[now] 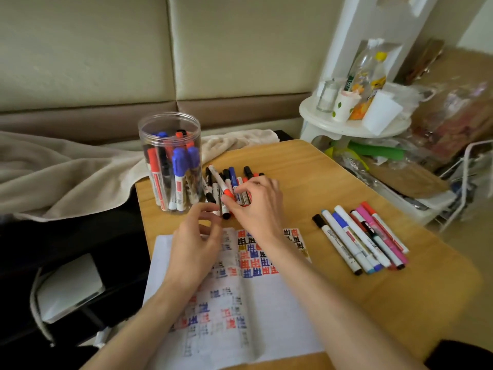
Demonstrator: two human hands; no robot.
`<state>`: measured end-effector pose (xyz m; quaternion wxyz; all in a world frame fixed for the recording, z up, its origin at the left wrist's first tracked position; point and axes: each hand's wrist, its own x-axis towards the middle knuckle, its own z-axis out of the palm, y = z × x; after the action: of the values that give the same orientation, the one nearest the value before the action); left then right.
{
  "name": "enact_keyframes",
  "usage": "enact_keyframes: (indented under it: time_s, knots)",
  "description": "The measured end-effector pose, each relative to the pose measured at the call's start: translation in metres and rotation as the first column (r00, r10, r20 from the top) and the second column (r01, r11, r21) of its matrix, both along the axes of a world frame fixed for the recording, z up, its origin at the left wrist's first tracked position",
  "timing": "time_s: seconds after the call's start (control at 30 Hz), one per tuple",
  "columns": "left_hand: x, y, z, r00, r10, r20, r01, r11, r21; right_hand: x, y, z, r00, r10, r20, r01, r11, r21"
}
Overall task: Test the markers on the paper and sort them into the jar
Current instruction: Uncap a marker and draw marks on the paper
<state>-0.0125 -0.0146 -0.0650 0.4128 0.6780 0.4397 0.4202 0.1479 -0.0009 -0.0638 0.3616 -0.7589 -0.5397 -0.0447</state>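
Jar (170,124) one, paper (269,329) one; right fingers (241,189) pinch one red-capped marker (227,193); left fingers (210,209) loosely curled

From where I sit, the left forearm (149,311) and the right forearm (333,303) are bare all the way up to the left hand (197,236) and the right hand (256,206). A black patch (461,353) in the lower right corner may be the person's clothing; it is too cropped for me to say.

One wide-angle view from the person's head looks forward and down, close over the counter (333,166). The left hand (197,236) and right hand (257,204) sit near frame centre, and a sofa back (80,49) fills the upper left.
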Motion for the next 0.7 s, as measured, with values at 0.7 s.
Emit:
enact_keyframes:
  time_s: [0.7]
  knots:
    - [0.024,-0.026,0.034,0.958,-0.277,-0.075,0.276,0.961,-0.019,0.006,-0.128,0.021,0.790,0.277,-0.547,-0.259,0.959,0.113]
